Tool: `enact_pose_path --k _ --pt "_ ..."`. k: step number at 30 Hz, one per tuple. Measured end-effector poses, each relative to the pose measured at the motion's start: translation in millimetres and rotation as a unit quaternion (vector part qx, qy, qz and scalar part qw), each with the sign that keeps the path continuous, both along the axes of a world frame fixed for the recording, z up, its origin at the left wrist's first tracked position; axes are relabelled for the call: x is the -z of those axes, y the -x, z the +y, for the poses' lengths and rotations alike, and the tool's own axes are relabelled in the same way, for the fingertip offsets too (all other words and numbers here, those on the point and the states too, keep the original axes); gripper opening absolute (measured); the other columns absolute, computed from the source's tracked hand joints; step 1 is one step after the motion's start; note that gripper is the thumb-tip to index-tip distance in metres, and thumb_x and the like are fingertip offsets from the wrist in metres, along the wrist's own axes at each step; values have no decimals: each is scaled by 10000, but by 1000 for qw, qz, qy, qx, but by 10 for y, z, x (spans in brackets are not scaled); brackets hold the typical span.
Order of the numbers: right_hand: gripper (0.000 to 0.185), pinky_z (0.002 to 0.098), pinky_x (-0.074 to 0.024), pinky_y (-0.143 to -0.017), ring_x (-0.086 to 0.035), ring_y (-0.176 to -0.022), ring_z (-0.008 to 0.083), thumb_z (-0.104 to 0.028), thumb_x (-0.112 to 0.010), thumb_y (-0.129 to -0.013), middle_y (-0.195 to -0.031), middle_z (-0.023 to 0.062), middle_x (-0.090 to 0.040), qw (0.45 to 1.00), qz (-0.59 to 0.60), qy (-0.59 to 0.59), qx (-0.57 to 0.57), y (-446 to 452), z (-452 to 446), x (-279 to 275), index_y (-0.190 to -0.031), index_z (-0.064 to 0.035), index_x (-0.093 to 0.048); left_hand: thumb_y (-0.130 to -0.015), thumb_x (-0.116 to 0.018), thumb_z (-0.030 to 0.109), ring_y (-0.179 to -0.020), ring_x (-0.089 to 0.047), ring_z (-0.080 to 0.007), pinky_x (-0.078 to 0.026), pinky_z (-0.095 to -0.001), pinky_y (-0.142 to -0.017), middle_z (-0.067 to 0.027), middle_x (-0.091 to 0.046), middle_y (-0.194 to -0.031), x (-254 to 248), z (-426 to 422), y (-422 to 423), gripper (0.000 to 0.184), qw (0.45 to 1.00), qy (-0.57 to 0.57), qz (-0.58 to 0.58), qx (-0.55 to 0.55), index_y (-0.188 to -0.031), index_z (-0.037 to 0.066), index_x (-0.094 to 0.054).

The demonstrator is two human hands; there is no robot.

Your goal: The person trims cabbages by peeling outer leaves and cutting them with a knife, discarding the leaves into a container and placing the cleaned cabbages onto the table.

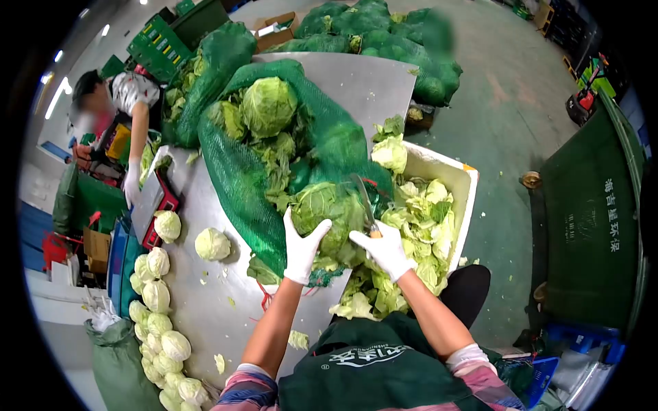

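Observation:
My left hand (301, 250), in a white glove, has its thumb and fingers spread against the near left side of a leafy cabbage (327, 211). In my right hand (385, 251), also gloved, is a knife (366, 198) with a curved blade and an orange-brown handle, the blade pointing up and away beside the cabbage. The cabbage lies at the mouth of a green mesh bag (236, 181), which holds more cabbages, one large one (269, 107) uncovered on top. Cut leaves (428, 205) fill a white box to the right.
Trimmed cabbages (156, 295) line the left edge of the metal table (253, 329), near a red scale (166, 205). A co-worker (130, 103) reaches in at the upper left. A large green bin (589, 212) stands right; full mesh bags (384, 41) lie beyond.

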State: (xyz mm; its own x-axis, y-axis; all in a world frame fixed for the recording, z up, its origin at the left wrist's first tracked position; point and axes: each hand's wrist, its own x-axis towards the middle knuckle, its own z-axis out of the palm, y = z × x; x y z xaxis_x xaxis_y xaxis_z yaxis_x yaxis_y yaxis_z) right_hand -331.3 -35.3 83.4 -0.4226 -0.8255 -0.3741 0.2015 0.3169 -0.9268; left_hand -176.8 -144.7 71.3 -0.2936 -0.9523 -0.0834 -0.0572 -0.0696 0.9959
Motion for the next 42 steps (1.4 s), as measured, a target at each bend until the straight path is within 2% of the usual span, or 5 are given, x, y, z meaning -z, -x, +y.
enact_pose_path --k 7,19,25,28,42 --pt "1110 369 -508 -770 -651 -818 335 -581 -770 -632 -926 199 -655 948 259 -147 -116 -560 760 72 -1427 37 -304 -844 -717 105 -1068 -555 -174 -457 -296 -928 -113 -554 -1214 171 698 -568 676 993 -114 -3 10 -1378 -20 -322" --pt "121 290 -468 -497 -597 -523 124 -171 -665 -818 -662 42 -652 903 405 106 -97 -506 684 247 -934 -137 -667 -727 -794 65 -1003 -610 -198 -488 -325 -897 -131 -616 -1123 70 794 -683 602 995 -22 -33 87 -1217 -58 -467" --pt "684 388 -528 -763 -674 -869 295 -356 -720 -791 -998 152 -689 874 414 -225 -122 305 517 681 -1362 -81 -464 -716 -797 52 -990 -629 -189 -497 -322 -905 -121 -629 -1117 235 675 -802 610 990 11 -77 121 -1227 -39 -475" --pt "911 365 -507 -873 -635 -1010 325 -466 -736 -738 -1227 196 -592 908 402 83 -78 -210 461 410 -1446 -59 -333 -621 -862 183 -1088 -567 -238 -444 -354 -970 -186 -574 -1223 282 795 -744 835 991 41 -98 79 -1301 -45 -435" --pt "229 444 -512 -773 -644 -848 373 -263 -576 -801 -909 200 -667 881 453 -93 -103 -244 149 406 -897 -65 -637 -614 -867 278 -1223 -453 -329 -359 -405 -1051 -249 -423 -1326 123 1004 -823 1300 938 212 -223 157 -1498 48 57"
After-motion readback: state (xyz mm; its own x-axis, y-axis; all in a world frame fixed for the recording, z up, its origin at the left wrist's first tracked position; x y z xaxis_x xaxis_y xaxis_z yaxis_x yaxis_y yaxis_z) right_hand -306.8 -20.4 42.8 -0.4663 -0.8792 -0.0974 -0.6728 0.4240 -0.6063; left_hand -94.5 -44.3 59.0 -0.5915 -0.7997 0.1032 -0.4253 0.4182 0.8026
